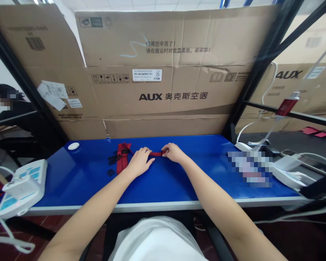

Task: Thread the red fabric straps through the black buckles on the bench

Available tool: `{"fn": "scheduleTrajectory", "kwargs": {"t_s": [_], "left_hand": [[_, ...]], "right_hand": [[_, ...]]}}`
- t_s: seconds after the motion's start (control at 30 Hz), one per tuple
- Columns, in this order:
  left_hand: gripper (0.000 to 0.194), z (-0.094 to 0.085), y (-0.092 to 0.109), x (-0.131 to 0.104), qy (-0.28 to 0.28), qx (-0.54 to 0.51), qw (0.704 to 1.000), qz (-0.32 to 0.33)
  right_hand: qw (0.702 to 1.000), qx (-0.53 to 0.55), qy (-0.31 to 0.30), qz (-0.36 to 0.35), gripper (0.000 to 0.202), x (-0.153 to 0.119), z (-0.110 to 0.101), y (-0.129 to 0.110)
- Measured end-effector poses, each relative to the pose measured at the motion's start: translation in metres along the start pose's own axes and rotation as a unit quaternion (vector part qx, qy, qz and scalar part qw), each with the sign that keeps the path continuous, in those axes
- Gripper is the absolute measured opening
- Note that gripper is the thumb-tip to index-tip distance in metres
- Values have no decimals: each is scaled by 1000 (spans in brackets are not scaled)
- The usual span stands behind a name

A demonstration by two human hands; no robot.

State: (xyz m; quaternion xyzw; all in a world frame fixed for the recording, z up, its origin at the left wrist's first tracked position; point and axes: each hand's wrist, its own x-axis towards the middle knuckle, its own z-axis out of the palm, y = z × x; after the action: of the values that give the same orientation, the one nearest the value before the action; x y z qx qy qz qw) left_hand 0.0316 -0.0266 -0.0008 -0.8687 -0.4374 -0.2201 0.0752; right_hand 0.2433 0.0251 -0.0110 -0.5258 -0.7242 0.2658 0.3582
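A narrow red strap (155, 154) stretches between my two hands above the blue tabletop. My left hand (141, 161) has its fingers bent over the strap's left part, the thumb standing apart from them. At the other end, my right hand (175, 152) pinches the strap beside a small dark piece (163, 152), partly hidden by the fingertips. Left of my left hand lie more red straps (122, 161), laid flat side by side. Black cords (114, 158) are bunched on and beside them. Close by sits a small black square piece (110, 173).
A large cardboard panel (179, 81) closes off the back. A white power strip (23, 188) stands at the left edge, and another power strip (285, 177) with cables lies right. A white round object (73, 146) sits back left. A person (19, 112) sits beyond the left frame.
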Motion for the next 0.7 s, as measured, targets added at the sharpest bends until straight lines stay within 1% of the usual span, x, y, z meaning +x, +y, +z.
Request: {"fn": "scheduleTrajectory", "kwargs": {"t_s": [0.1, 0.2, 0.27, 0.37, 0.43, 0.5, 0.57, 0.63, 0.7], "left_hand": [[44, 3, 0, 0, -18, 5, 1000, -1], [42, 4, 0, 1, -26, 7, 1000, 2], [34, 2, 1, 2, -42, -15, 998, 33], [24, -3, 5, 4, -72, -72, 990, 95], [20, -7, 7, 3, -69, -102, 986, 111], [19, -10, 8, 2, -42, -126, 985, 108], [21, -14, 8, 2, -2, -146, 984, 97], [22, -16, 7, 2, 29, -154, 984, 89], [21, -18, 5, 3, 40, -147, 984, 90]], "right_hand": [[994, 97, -44, -10, 32, -3, 8, -8], [975, 187, -120, -25, 37, -7, 11, -13], [960, 227, -163, -32, 38, -11, 11, -15], [942, 266, -201, -39, 35, -14, 8, -17], [932, 281, -225, -44, 33, -16, 4, -17], [926, 296, -230, -48, 33, -17, -2, -18], [925, 316, -205, -52, 32, -17, -9, -19], [934, 310, -165, -64, 30, -17, -15, -21], [953, 245, -146, -101, 27, -17, -19, -24]]}}
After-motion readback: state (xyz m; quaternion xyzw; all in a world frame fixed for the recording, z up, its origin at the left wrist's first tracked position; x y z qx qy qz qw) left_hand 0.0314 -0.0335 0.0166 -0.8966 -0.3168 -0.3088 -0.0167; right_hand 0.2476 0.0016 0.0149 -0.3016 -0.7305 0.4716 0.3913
